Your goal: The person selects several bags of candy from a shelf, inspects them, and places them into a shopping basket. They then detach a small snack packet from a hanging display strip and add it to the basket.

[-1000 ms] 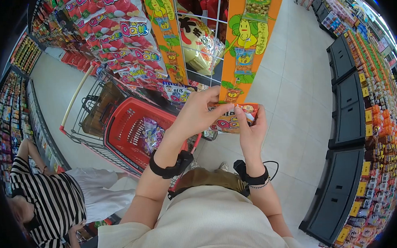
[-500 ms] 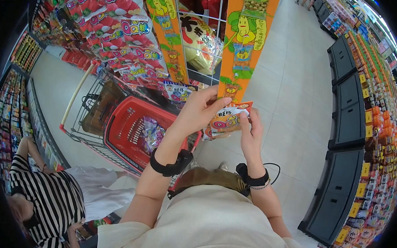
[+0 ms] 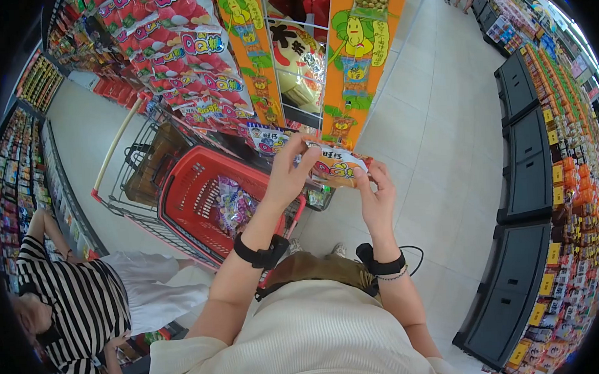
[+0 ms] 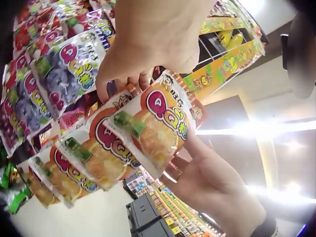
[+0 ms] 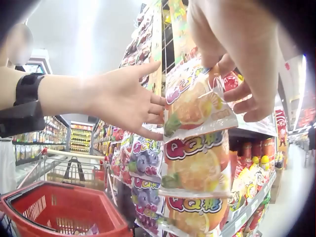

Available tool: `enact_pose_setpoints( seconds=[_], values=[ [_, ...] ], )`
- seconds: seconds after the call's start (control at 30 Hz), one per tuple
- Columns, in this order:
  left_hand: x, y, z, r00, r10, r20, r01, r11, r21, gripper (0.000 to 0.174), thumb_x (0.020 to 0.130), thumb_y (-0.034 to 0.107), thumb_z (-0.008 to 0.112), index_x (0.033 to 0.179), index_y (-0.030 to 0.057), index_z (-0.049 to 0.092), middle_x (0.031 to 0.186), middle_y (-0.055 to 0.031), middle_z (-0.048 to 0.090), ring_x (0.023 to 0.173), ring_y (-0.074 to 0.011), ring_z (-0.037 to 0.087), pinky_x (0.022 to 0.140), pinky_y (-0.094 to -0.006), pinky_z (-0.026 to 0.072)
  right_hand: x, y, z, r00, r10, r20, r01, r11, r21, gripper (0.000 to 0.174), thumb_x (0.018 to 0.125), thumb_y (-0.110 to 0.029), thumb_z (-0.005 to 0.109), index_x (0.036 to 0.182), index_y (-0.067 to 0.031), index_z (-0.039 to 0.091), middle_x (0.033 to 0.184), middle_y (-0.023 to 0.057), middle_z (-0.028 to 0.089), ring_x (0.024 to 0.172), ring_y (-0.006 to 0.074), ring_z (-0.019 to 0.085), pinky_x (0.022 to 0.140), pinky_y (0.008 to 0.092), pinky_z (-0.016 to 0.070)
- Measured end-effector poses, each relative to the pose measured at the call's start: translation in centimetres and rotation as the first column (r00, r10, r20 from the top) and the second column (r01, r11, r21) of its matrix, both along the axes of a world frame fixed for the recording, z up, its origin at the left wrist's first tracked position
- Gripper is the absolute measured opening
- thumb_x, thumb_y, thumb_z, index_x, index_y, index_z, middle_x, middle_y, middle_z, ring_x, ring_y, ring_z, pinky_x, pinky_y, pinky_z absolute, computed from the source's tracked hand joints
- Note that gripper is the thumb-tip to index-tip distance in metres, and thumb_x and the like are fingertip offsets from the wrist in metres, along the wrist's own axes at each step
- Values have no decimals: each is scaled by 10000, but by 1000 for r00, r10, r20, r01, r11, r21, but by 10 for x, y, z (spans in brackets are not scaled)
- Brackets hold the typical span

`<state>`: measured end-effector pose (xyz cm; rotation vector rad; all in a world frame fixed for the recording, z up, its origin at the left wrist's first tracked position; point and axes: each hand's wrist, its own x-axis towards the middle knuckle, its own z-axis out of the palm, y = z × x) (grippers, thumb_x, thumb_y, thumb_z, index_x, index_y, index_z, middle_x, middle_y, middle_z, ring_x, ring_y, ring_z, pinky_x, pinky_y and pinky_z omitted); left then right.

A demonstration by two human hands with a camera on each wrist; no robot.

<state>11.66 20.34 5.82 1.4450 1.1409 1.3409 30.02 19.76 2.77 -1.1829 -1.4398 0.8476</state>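
My right hand [image 3: 379, 200] pinches the right edge of an orange QQ gummy candy bag [image 3: 336, 168] between thumb and fingers. The left hand [image 3: 290, 170] is at the bag's other side; in the right wrist view its thumb stands away from the bag and its fingers reach along the left edge. More orange gummy bags [image 5: 195, 165] hang in a column below the held one. Beside them hang purple grape-like gummy bags [image 4: 69, 66]. An orange cardboard strip [image 3: 348, 83] with small snack packets hangs just beyond the hands.
A shopping cart holds a red basket [image 3: 178, 205] with a purple packet [image 3: 233, 204] inside, left of me. Strawberry-red gummy bags [image 3: 197, 47] cover the rack. A person in a striped shirt [image 3: 75, 293] stands at left. Shelves with dark cabinets [image 3: 525, 168] line the right.
Both hands were at the bag's top edge beside the orange strip. My left hand has moved left and loosened, and the strip has swung left. The bag's front now shows more.
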Motion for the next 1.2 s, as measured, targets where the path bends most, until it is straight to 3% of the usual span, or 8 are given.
enact_pose_setpoints(
  seconds=[0.07, 0.13, 0.17, 0.23, 0.33, 0.53, 0.7, 1.2],
  values=[
    [6, -2, -14, 976, 42, 213, -37, 999, -25, 320, 973, 307, 436, 1063, 6, 498, 982, -31, 540, 946, -86, 466, 850, -237, 362, -3, 3, -4, 998, -27, 56, 24, 998, 50, 288, 879, -185, 616, 1051, 47, 607, 1043, 136, 582, 974, 223, 559, 868, 312, 441],
    [13, 2, -33, 969, 90, 229, -77, 995, -68, 349, 979, 330, 410, 1075, 3, 489, 1011, -39, 517, 964, -94, 449, 870, -244, 349, -11, 3, -6, 974, 31, -224, -62, 989, -132, 370, 927, -188, 528, 1210, 48, 492, 1187, 171, 530, 1091, 255, 519, 949, 332, 385],
    [14, 4, -41, 959, 140, 246, -116, 987, -109, 379, 985, 353, 384, 1087, 1, 480, 1039, -47, 494, 983, -102, 431, 891, -252, 335, -16, 3, -6, 974, 31, -224, -62, 989, -133, 370, 927, -188, 528, 1210, 48, 492, 1187, 171, 530, 1091, 255, 519, 949, 332, 385],
    [14, 5, -48, 975, 114, 191, -95, 990, -104, 416, 986, 380, 368, 1118, -2, 462, 1049, -58, 468, 992, -117, 411, 908, -259, 318, -25, 2, -6, 980, 12, -198, -3, 999, 48, 457, 960, -166, 426, 1345, 52, 313, 1295, 198, 448, 1192, 279, 448, 988, 344, 346],
    [22, 6, -43, 943, 110, 315, -69, 988, -140, 435, 987, 387, 359, 1128, -13, 458, 1060, -79, 479, 1006, -138, 423, 913, -270, 319, -22, 7, -15, 999, 41, 22, -41, 999, 4, 481, 961, -131, 389, 1380, 53, 241, 1347, 211, 387, 1229, 308, 403, 1020, 355, 306],
    [25, 4, -35, 984, 46, 172, -33, 996, -80, 427, 978, 357, 392, 1168, -22, 438, 1090, -115, 508, 1054, -170, 443, 939, -296, 327, -24, 14, -21, 996, 33, 87, -39, 997, 70, 505, 940, -95, 415, 1387, 51, 231, 1307, 230, 412, 1187, 346, 426, 995, 383, 334],
    [26, 7, -46, 983, 82, 164, -65, 992, -106, 405, 926, 138, 535, 1267, -12, 376, 1166, -79, 507, 1082, -145, 476, 948, -294, 366, -20, 12, -17, 994, 85, 61, -85, 996, -3, 515, 934, -103, 431, 1383, 53, 232, 1283, 234, 418, 1170, 344, 427, 976, 396, 353],
    [29, 6, -32, 979, 199, 30, -202, 973, 114, 678, 820, 119, 663, 1340, -22, 250, 1255, -176, 453, 1137, -208, 475, 939, -336, 401, -28, 9, -6, 997, 1, 74, -6, 998, 62, 515, 954, -128, 399, 1396, 52, 206, 1321, 228, 389, 1240, 353, 374, 1032, 392, 291]
  ],
)
